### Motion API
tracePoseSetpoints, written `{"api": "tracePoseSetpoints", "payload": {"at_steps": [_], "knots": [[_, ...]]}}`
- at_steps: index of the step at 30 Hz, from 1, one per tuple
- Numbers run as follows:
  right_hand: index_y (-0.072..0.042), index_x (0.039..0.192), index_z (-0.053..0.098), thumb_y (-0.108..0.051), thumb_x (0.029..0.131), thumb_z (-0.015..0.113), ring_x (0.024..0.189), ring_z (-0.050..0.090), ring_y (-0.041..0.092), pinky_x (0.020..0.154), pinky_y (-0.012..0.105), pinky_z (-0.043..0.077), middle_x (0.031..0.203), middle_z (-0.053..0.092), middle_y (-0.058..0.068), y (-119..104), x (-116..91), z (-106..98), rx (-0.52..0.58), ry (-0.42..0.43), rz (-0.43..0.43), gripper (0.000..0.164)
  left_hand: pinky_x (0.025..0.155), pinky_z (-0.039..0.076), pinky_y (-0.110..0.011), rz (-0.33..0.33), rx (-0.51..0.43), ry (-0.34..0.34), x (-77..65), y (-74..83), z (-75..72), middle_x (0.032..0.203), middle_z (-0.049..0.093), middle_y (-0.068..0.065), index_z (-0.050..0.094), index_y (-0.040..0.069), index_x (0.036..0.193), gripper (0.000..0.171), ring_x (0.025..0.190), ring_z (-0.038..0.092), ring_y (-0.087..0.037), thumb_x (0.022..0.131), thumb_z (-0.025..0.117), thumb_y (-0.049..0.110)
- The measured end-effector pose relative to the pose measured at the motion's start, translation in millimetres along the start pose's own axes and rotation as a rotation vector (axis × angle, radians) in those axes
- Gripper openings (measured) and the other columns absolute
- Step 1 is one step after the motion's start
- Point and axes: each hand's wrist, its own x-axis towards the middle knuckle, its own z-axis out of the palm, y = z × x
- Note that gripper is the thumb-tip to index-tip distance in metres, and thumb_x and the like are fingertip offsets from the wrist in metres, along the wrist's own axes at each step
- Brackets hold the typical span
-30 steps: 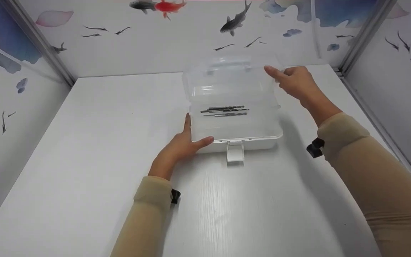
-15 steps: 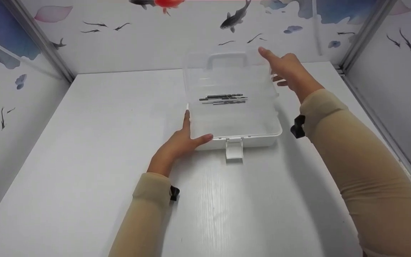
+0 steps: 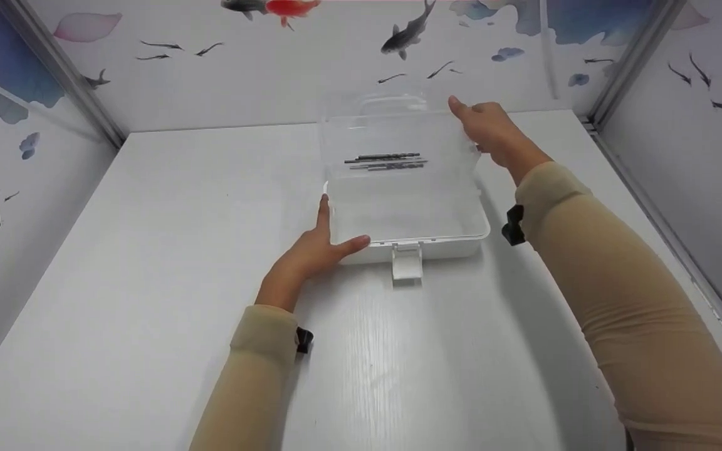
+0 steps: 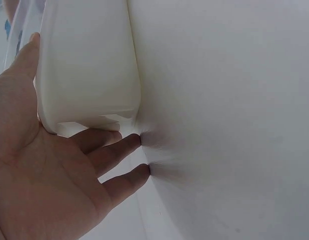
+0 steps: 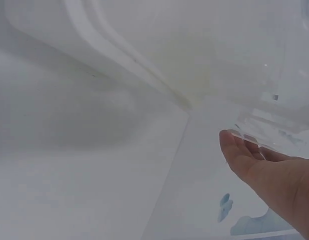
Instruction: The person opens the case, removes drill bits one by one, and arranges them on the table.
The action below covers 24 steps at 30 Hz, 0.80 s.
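Observation:
A storage box with a white base point(image 3: 423, 250) and a hinged clear lid point(image 3: 392, 134) stands with the lid raised. Several metal drill bits point(image 3: 386, 161) appear within the lid's outline; whether they lie in it or behind it I cannot tell. My left hand point(image 3: 314, 250) braces the box's front left corner, thumb on the front rim and index finger along the side. In the left wrist view, its fairly straight fingers point(image 4: 122, 182) reach to the table beside the box. My right hand point(image 3: 489, 128) pinches the lid's right edge; its fingers point(image 5: 239, 152) show through the clear plastic.
A white latch point(image 3: 407, 263) hangs from the box's front. The white table point(image 3: 210, 250) is enclosed by a back wall point(image 3: 273, 81) painted with fish and side panels point(image 3: 687, 150) with metal corner posts. Both forearms reach over the table from the front.
My right hand has moved back and left with the lid, regripping its edge. The drill bits appear farther back from the front rim. My left hand stays at the box corner.

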Motion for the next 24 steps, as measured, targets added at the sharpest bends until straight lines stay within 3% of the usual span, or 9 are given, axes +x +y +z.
{"api": "tracePoseSetpoints", "payload": {"at_steps": [5, 13, 19, 24], "knots": [[-0.01, 0.173, 0.004, -0.081, 0.1, 0.034, 0.165, 0.026, 0.031, 0.133, 0.046, 0.025, 0.18, 0.017, 0.011, 5, 10, 3, 0.016, -0.019, 0.032, 0.105, 0.13, 0.031, -0.053, -0.002, 0.003, -0.008, 0.7, -0.7, -1.3, 0.172, 0.031, -0.027, -0.024, 0.026, 0.168, 0.128, 0.158, 0.04, -0.037, 0.092, 0.066, 0.076], [-0.014, 0.173, -0.001, -0.083, 0.099, 0.025, 0.169, 0.013, 0.026, 0.134, 0.048, 0.023, 0.182, 0.007, 0.006, 9, 17, -5, 0.236, -0.084, 0.065, 0.104, 0.13, 0.03, -0.054, 0.004, -0.003, -0.003, 0.2, 0.1, -0.7, 0.174, 0.027, -0.025, -0.024, 0.027, 0.168, 0.129, 0.159, 0.038, -0.038, 0.091, 0.067, 0.076], [-0.015, 0.173, 0.001, -0.085, 0.098, 0.015, 0.17, 0.002, 0.028, 0.135, 0.051, 0.017, 0.183, 0.0, 0.003, 14, 20, -9, 0.339, -0.152, 0.064, 0.103, 0.131, 0.029, -0.054, 0.011, -0.005, -0.004, -0.1, 0.4, -1.3, 0.176, 0.022, -0.022, -0.024, 0.027, 0.168, 0.13, 0.16, 0.036, -0.038, 0.09, 0.068, 0.076], [-0.015, 0.173, 0.001, -0.086, 0.097, 0.008, 0.17, 0.002, 0.027, 0.136, 0.051, 0.014, 0.183, 0.0, 0.002, 16, 22, -9, 0.418, -0.19, 0.063, 0.105, 0.13, 0.03, -0.054, 0.002, -0.008, -0.007, -0.4, 0.6, -1.9, 0.176, 0.024, -0.023, -0.025, 0.028, 0.168, 0.129, 0.159, 0.037, -0.038, 0.09, 0.067, 0.077]]}}
